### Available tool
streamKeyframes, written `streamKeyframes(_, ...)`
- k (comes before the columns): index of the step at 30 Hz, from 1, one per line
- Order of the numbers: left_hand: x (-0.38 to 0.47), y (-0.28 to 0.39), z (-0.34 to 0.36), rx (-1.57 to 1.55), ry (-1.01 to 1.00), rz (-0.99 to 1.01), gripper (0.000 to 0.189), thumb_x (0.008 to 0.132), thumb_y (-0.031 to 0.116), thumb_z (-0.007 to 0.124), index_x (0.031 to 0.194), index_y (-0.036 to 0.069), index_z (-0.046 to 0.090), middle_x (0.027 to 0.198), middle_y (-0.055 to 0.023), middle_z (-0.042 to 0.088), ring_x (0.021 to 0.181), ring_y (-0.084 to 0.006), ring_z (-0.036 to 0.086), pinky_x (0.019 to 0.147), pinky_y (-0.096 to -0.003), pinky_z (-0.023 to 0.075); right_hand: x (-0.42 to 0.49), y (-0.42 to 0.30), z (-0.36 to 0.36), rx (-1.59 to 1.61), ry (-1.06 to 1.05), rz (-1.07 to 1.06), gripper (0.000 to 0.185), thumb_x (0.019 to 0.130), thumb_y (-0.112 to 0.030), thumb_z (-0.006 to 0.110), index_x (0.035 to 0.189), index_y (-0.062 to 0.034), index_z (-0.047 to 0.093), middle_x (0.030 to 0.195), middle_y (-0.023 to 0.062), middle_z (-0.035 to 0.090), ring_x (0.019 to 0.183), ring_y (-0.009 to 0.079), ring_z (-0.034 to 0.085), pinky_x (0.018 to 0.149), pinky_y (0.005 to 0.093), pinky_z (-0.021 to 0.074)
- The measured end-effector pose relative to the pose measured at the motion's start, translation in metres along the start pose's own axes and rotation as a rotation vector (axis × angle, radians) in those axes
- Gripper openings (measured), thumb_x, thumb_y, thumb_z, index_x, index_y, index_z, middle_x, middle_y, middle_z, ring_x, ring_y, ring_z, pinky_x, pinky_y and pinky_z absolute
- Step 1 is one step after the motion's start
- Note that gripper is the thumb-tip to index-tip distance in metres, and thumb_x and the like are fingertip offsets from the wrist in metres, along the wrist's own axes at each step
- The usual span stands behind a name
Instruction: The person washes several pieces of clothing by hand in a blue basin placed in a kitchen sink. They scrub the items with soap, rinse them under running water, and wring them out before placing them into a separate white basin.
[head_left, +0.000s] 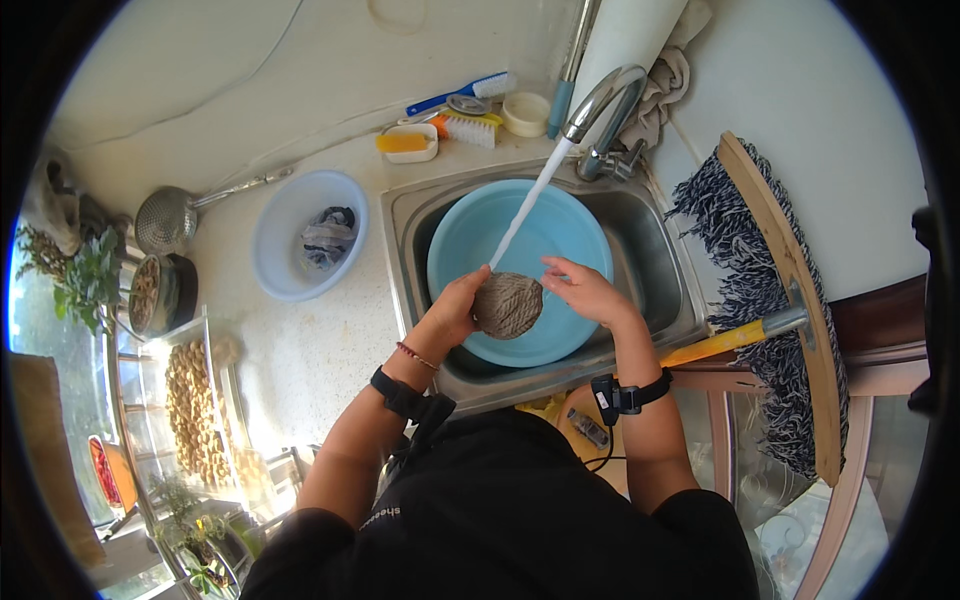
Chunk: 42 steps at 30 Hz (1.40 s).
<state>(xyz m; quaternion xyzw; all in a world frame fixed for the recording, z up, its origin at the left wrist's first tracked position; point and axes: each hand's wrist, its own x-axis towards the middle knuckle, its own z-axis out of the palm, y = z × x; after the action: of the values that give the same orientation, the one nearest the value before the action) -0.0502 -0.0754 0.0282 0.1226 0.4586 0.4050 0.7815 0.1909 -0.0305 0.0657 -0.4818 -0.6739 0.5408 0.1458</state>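
Note:
My left hand (457, 306) holds a rounded, ribbed grey-brown object (508, 305) over a light blue plastic basin (480, 202); its exact kind cannot be told. My right hand (577, 289) is just right of that object, fingers apart, holding nothing. Water pours in a stream (531, 202) from the curved chrome faucet (611, 90) and meets the object's upper edge near my left fingertips. The basin sits in a stainless steel sink (652, 255) and appears to hold some water.
Left of the sink, a pale plastic bowl (274, 259) holds crumpled cloth (328, 237). Behind lie scrub brushes (469, 129), a soap dish (411, 155) and a round container (526, 114). A skimmer (166, 220) lies far left. A string mop (780, 225) stands right, its yellow handle (720, 341) reaching the sink's edge.

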Motion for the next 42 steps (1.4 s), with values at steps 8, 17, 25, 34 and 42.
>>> streamKeyframes(8,-0.01,0.004,-0.018,-0.316,-0.232,-0.079,0.084,0.096,0.063,0.035,0.147,-0.003,0.027,0.152,-0.022,0.031,0.138,-0.0373,0.033,0.116,-0.0493,0.0232,-0.027,0.035,-0.003,-0.415,0.2,0.064,0.029,0.093,-0.023,0.057,0.116,-0.0077,0.065,0.108,0.0189,0.067,0.1,0.0364,0.063,0.087,0.04,0.0496)
streamKeyframes(17,-0.045,0.037,-0.006,0.076,-0.211,0.254,0.07,0.098,0.056,0.039,0.138,-0.001,0.043,0.141,-0.0188,0.047,0.126,-0.0349,0.049,0.103,-0.0464,0.0409,-0.06,0.069,0.022,-0.331,0.068,0.159,0.032,0.081,-0.018,0.073,0.107,-0.0001,0.067,0.096,0.0176,0.07,0.088,0.0278,0.068,0.077,0.0374,0.0529)
streamKeyframes(25,-0.042,0.138,-0.12,1.532,1.125,0.836,0.032,0.076,0.01,0.068,0.109,0.011,0.069,0.133,-0.0146,0.056,0.119,-0.0401,0.053,0.1,-0.0418,0.0449,-0.067,0.09,0.032,-0.556,-0.016,0.183,0.036,0.088,-0.02,0.066,0.115,0.0033,0.062,0.101,0.0214,0.068,0.091,0.0329,0.066,0.078,0.0386,0.052)
streamKeyframes(34,-0.041,0.176,-0.168,1.543,0.804,0.316,0.043,0.076,0.016,0.064,0.116,0.001,0.058,0.107,-0.0262,0.065,0.097,-0.0393,0.065,0.086,-0.0429,0.0522,-0.073,0.066,0.023,-0.464,-0.018,0.101,0.037,0.088,-0.022,0.064,0.118,-0.0005,0.061,0.105,0.0212,0.067,0.094,0.0358,0.065,0.081,0.041,0.0512)
streamKeyframes(42,-0.06,0.126,-0.026,1.181,0.495,0.842,0.039,0.08,0.027,0.071,0.101,-0.004,0.059,0.07,-0.0082,0.062,0.055,-0.0129,0.056,0.047,-0.0282,0.0447,-0.04,0.013,0.015,-0.261,0.033,0.037,0.035,0.091,-0.02,0.062,0.12,-0.0005,0.061,0.107,0.0204,0.068,0.097,0.0324,0.066,0.085,0.0368,0.0514)
